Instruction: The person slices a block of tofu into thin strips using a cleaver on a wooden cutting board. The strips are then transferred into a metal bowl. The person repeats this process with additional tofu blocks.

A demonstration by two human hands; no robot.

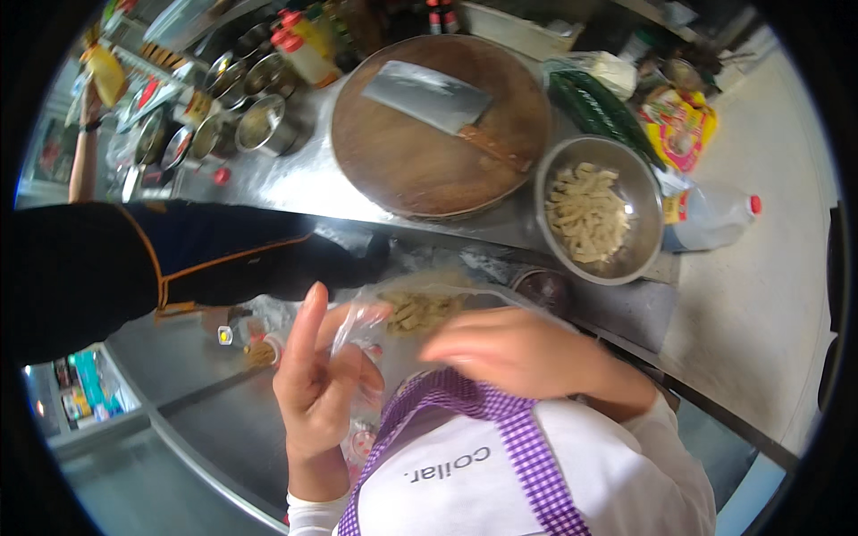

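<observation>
A clear plastic bag (362, 309) is pinched between the thumb and fingers of my left hand (318, 388), whose index finger points up and away. Pale strips of food (425, 311) show inside or behind the thin film; which of the two is hard to tell. My right hand (509, 348) is blurred, fingers together and pointing left, close to the bag's right side. Its fingertips are partly hidden, so a grip on the film cannot be made out. Ahead to the right, a steel bowl (544, 221) holds more pale strips (586, 218).
A cleaver (429, 97) lies on a round wooden chopping board (375, 161) on the steel counter (301, 181). Cucumbers (596, 107) and a plastic bottle (714, 214) flank the bowl. Left, a co-worker in dark clothes (87, 268) stands near several metal pots (265, 127).
</observation>
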